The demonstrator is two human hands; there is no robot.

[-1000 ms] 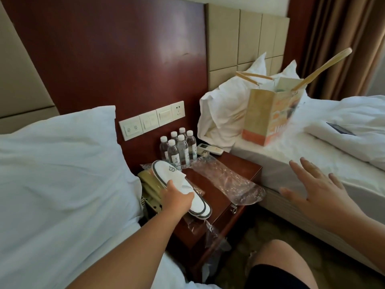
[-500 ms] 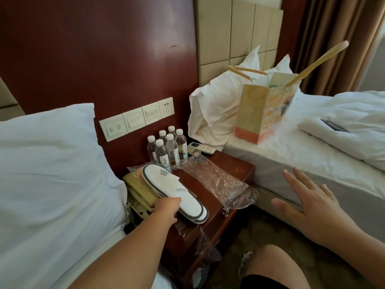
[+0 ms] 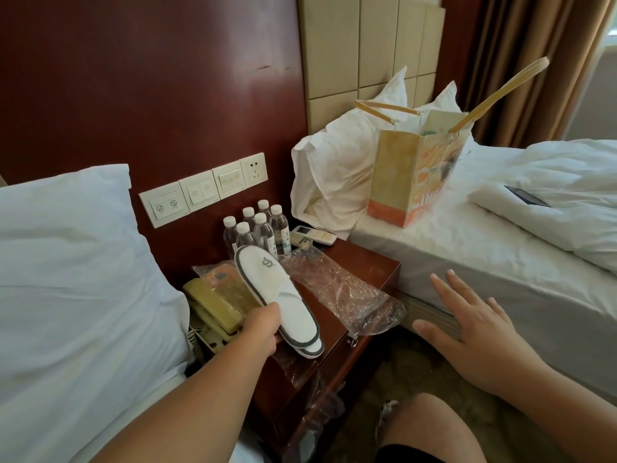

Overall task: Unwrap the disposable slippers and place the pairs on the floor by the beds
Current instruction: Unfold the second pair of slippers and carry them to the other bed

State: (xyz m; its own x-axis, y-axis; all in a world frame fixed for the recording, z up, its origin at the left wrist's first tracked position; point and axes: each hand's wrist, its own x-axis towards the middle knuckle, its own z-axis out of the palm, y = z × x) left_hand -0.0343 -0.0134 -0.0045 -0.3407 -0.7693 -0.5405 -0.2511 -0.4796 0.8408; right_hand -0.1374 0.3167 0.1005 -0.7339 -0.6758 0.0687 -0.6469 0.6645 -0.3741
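Slippers (image 3: 280, 302) lifted off nightstand (image 3: 364, 272) by left hand (image 3: 262, 324); right hand (image 3: 480, 332) unchanged, spread.

The slippers (image 3: 278, 297) are showing white with dark grey piping and a grey logo on the toe. The counter (image 3: 364, 272) is gleaming a reddish brown, matching the wall panel (image 3: 150, 78). The telephone (image 3: 213, 309) is looking yellowed beige. The water bottles (image 3: 263, 228) are wearing white caps. The gift bag (image 3: 414, 182) is displaying tan, orange and cream print. The wrapper (image 3: 344, 292) is lying clear, and the curtains (image 3: 534, 61) are hanging brown.
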